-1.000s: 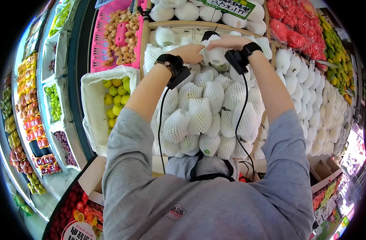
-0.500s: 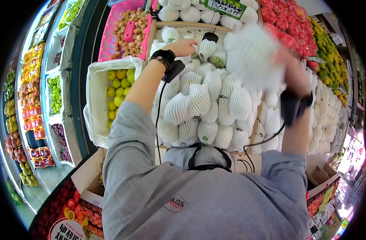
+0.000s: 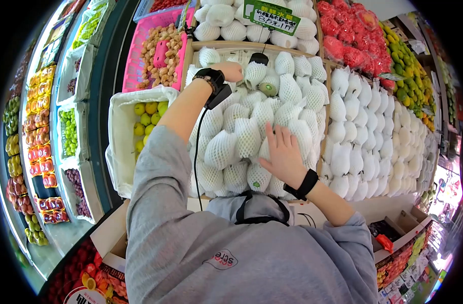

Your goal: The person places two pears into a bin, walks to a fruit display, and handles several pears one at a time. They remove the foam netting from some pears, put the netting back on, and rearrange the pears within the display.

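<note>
White foam-netted fruits [image 3: 248, 137] fill a wooden bin in front of me. My left hand [image 3: 229, 71] is at the bin's upper left, beside a netted fruit [image 3: 254, 75]; its fingers are curled and mostly hidden, so what they hold cannot be made out. Lower in the bin, my right hand [image 3: 285, 154] lies palm down on the netted fruits with its fingers spread, holding nothing. Between and above the hands, a green fruit [image 3: 267, 88] shows through its net. A black object [image 3: 258, 59] stands at the back with the price sign [image 3: 272, 16] above it.
To the left are a white-lined crate [image 3: 121, 109] of yellow-green fruit and a pink basket [image 3: 132, 62]. White wrapped fruits [image 3: 340, 157], red-wrapped fruits [image 3: 351, 35] and green-yellow fruits [image 3: 411, 67] lie to the right. Open cardboard boxes [image 3: 404, 223] stand along the near edge.
My right hand has come down and left onto the netted fruits; the blurred white netted thing it held is no longer in it. My left hand has shifted slightly down and left.
</note>
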